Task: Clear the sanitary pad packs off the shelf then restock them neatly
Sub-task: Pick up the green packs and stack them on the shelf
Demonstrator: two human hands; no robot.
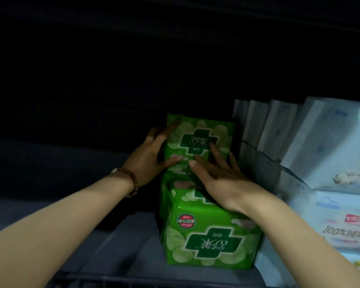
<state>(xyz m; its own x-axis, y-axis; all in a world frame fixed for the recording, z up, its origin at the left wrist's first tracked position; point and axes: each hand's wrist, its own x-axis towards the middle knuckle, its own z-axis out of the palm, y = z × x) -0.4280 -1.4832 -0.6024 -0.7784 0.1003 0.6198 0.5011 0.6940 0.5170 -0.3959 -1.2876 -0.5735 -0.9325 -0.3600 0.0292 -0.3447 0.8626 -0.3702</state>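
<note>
Deep on the dim shelf (123, 246), a row of green sanitary pad packs runs straight away from the person, front to back. The rear green pack (200, 140) stands tilted with its printed face toward the camera. The front green pack (210, 233) sits at the shelf's near edge, with at least 1 more squeezed between them.

Both hands are on the rear pack. The left hand (148, 156) grips its left edge, fingers curled round the side and thumb on the face. The right hand (218, 177) lies released, its straight fingers pressing flat on the lower face.

The pack lies directly ahead of both hands and touches them. The left reaches slightly further back, so seating the pack probably means a push along the row's axis.

Print on the green packs is upside down: white Chinese characters in a dark green cross, too blurred to read. A red round badge on the front pack seems to say "NEW". Pale blue packs (330, 146) touch the row on the right, 1 of them marked "100%".
</note>
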